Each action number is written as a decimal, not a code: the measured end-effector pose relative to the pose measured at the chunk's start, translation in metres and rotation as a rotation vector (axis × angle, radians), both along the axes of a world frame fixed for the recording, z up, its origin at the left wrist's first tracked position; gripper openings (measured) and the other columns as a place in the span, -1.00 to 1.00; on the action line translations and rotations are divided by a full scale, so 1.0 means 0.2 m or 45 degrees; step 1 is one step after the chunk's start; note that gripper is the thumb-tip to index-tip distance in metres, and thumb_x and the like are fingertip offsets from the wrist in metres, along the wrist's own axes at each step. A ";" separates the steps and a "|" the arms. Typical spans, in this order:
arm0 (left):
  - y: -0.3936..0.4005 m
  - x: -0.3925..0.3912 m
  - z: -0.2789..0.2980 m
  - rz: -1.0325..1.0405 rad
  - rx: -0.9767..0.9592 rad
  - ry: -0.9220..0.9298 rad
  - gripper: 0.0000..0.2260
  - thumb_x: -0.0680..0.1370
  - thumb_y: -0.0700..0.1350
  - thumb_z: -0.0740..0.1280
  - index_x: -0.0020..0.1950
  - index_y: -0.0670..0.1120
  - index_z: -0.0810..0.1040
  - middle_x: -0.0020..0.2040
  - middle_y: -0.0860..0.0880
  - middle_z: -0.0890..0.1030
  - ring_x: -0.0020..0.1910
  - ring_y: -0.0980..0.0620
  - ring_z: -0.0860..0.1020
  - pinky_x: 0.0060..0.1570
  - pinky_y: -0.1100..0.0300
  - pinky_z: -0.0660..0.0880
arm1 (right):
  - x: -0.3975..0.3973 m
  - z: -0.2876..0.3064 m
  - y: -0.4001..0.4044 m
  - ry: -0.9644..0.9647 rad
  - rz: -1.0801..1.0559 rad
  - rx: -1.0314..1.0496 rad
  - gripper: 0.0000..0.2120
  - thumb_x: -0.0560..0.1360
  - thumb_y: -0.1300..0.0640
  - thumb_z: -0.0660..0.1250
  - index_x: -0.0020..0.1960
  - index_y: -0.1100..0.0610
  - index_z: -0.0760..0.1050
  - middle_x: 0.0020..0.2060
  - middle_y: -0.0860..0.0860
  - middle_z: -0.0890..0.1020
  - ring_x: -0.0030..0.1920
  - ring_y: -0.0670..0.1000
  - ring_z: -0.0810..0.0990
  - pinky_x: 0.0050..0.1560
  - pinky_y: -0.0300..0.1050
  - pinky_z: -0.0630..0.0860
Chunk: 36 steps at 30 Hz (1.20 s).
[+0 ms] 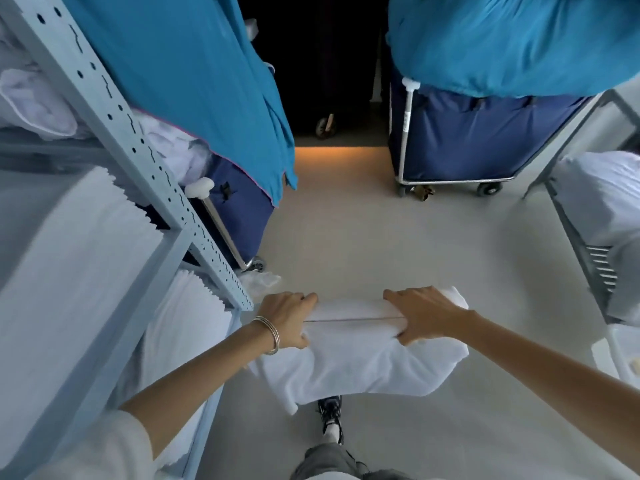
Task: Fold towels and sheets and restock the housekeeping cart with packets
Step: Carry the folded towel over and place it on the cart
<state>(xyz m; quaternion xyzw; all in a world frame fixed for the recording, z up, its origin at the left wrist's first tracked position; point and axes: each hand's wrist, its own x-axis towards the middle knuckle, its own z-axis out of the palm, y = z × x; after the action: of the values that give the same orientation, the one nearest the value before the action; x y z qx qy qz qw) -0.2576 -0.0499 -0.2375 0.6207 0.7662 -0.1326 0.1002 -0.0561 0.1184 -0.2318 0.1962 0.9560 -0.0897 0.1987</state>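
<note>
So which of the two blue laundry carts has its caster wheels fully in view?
The right-hand cart, across the aisle: two casters show under its frame. The left cart sits behind the shelving upright, showing just one.

Landmark: pale floor. Left of it, grey perforated shelf upright running diagonally. Just beyond that upright, navy laundry cart under a teal cover; white corner cap on its frame, caster on the floor. Far right of the floor, second navy cart, also teal-covered, on casters. Dark doorway at the floor's far end, orange light strip along the threshold. Near edge of the floor: one black sneaker.
</note>
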 end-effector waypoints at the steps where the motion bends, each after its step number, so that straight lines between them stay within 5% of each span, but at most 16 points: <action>1: 0.06 -0.05 0.00 -0.017 0.003 0.005 -0.55 0.34 0.04 0.40 0.15 -0.04 0.35 0.02 -0.01 0.56 0.01 -0.08 0.55 -0.25 0.18 0.33 | -0.03 0.00 0.04 -0.003 -0.016 0.006 -0.52 0.26 -0.03 0.40 0.09 0.05 0.30 -0.37 -0.11 0.35 -0.24 0.04 0.44 -0.21 -0.10 0.36; 9: 0.49 -0.44 -0.01 -0.124 0.064 0.040 -0.56 0.34 0.07 0.38 0.13 -0.03 0.35 0.02 0.02 0.56 -0.03 -0.07 0.56 -0.09 0.19 0.44 | -0.36 0.02 0.38 0.044 -0.129 0.062 -0.52 0.25 -0.02 0.41 0.08 0.06 0.32 -0.36 -0.11 0.33 -0.25 0.05 0.42 -0.25 -0.09 0.33; 13: 0.68 -0.59 0.02 -0.144 0.085 0.065 -0.53 0.35 0.08 0.40 0.16 -0.04 0.36 0.03 0.01 0.56 -0.01 -0.07 0.55 -0.25 0.22 0.32 | -0.49 0.03 0.55 0.070 -0.138 0.095 -0.52 0.27 -0.02 0.41 0.09 0.06 0.32 -0.35 -0.12 0.32 -0.24 0.02 0.38 -0.20 -0.13 0.31; 27: 1.48 -0.90 -0.05 -0.095 -0.027 -0.024 -0.54 0.32 0.11 0.40 0.10 -0.03 0.35 0.03 0.02 0.56 0.00 -0.07 0.54 -0.26 0.19 0.26 | -0.83 -0.03 1.42 -0.014 -0.068 -0.015 -0.50 0.27 -0.05 0.41 0.12 0.06 0.32 -0.30 -0.11 0.40 -0.24 0.04 0.43 -0.21 -0.09 0.38; 36: 1.96 -1.13 -0.05 -0.071 0.198 -0.051 -0.52 0.24 0.03 0.45 0.09 -0.09 0.45 -0.08 -0.02 0.60 -0.08 -0.10 0.57 -0.30 0.19 0.29 | -1.09 0.06 1.97 0.039 0.021 0.085 -0.49 0.27 -0.02 0.43 0.14 0.07 0.33 -0.18 -0.04 0.48 -0.14 0.06 0.45 -0.18 -0.11 0.29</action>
<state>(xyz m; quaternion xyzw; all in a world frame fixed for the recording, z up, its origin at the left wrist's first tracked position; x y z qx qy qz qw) -0.4827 0.3420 -0.2477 0.6502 0.7545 -0.0629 0.0633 -0.2735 0.5123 -0.2198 0.1933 0.9630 -0.0592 0.1782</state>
